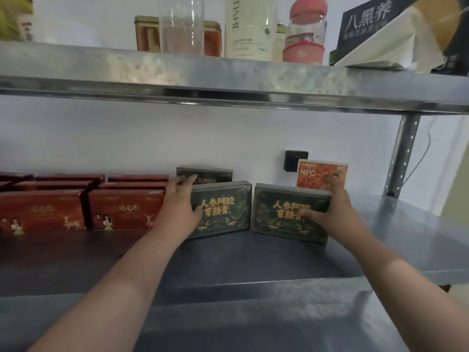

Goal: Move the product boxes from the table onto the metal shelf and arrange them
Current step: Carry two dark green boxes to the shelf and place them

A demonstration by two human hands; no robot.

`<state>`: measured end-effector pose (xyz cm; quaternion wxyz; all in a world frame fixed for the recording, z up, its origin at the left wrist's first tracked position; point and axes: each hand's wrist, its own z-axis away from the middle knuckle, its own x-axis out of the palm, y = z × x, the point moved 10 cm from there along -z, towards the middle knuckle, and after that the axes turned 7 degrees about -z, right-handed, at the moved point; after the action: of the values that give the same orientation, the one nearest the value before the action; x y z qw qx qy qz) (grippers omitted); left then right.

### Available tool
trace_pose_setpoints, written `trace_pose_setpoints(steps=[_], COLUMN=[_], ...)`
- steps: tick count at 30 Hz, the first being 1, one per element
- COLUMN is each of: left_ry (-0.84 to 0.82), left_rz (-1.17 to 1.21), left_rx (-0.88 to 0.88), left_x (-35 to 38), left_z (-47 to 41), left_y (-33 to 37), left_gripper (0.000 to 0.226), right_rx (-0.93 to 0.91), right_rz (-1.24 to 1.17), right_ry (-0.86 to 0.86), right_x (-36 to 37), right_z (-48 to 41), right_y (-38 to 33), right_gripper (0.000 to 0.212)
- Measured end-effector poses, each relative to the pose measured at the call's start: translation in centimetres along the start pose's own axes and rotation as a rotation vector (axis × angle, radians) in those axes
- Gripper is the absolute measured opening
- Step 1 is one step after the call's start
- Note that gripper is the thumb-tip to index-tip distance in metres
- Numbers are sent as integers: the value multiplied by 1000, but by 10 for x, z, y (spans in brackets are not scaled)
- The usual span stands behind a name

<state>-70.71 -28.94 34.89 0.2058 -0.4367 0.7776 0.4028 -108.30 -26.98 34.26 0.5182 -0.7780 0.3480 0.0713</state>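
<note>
1. Clamping right hand [332,209] on right green box [279,217]: thumb pressing on front face, fingers curling over top edge. Judging this as steadying the box upright while squaring it to the row.
2. Resting left hand [177,201], fingers apart and fairly straight, at outer end of left green box [223,212]: thumb touching front face, fingertips reaching to rear green box [210,174] just beyond. Judging this as nudging into line, not lifting.
3. Standing all three on metal shelf [253,260], printed faces turned outward for display; lying between the two hands, with a narrow gap separating the front pair.
4. Counting green boxes: three.
5. Counting orange box [317,174]: one, standing just behind the right hand's fingers.
6. Counting red boxes [124,209]: at least six, ranked in rows just outside the left hand; further ones running off the frame edge, so total not being confirmed.
7. Noting upper shelf [228,82] above both hands, carrying bottles and cartons. Table not appearing in view.
</note>
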Motion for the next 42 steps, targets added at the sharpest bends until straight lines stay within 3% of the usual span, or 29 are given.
trace_pose_setpoints(steps=[3, 5, 7, 11, 19, 24, 38, 42], left_ry=[45, 38, 39, 7, 150, 154, 133, 263], left_rz=[-481, -631, -686, -664, -686, -712, -669, -609], left_rx=[203, 237, 238, 204, 221, 208, 153, 243], left_x=[12, 23, 30, 44, 50, 50, 50, 35], left_z=[-2, -6, -14, -33, -33, -34, -30, -17], left_y=[34, 47, 52, 41, 28, 22, 18, 38], left_gripper=[76, 80, 80, 80, 81, 82, 86, 64], right_rx=[-240, -374, -408, -410, -412, -469, -455, -490], right_rz=[383, 663, 791, 840, 812, 739, 709, 624], right_ry=[-72, -137, -157, -135, -172, -102, -186, -212], right_x=[17, 40, 57, 76, 123, 132, 139, 133], right_z=[-15, -18, -24, -53, -107, -111, -99, -79], right_y=[-24, -38, -39, -33, -22, -17, -3, -13], right_gripper=[81, 90, 99, 97, 93, 95, 96, 85])
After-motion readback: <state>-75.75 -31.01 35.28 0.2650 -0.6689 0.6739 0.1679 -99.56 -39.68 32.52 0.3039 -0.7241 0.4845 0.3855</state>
